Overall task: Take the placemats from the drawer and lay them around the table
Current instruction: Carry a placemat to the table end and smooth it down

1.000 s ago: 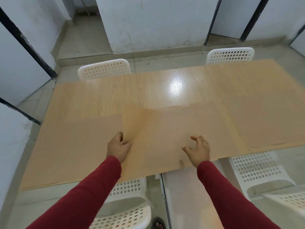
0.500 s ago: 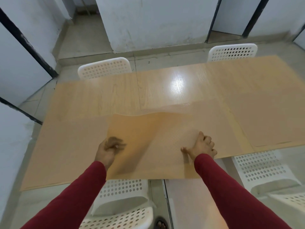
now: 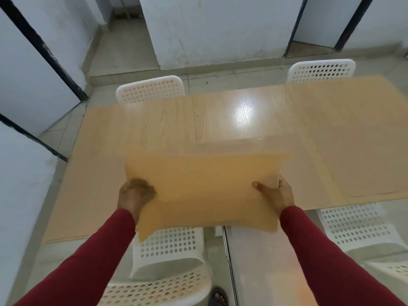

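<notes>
both hands grip one tan placemat point(image 3: 205, 186) by its short sides, holding it lifted above the near edge of the wooden surface point(image 3: 220, 115). the left hand point(image 3: 134, 195) is closed on the mat's left edge, its fingers blurred and curled over the top face. the right hand point(image 3: 276, 193) is clamped on the right edge with the thumb lying flat on top and the other fingers tucked beneath. the mat sags a little between the two grips, and its near edge hangs out past the surface over a white perforated chair point(image 3: 167, 250). more tan mats lie flat on the surface: one at the left point(image 3: 88, 195), one at the right point(image 3: 362, 146) reaching the far right end, and one directly under the lifted mat point(image 3: 309, 186), showing just beyond its far and right edges. two more white perforated chairs stand at the far side, one left point(image 3: 150, 89) and one right point(image 3: 320, 70), and another sits at the near right point(image 3: 351, 226). red sleeves point(image 3: 88, 268) cover both forearms.
</notes>
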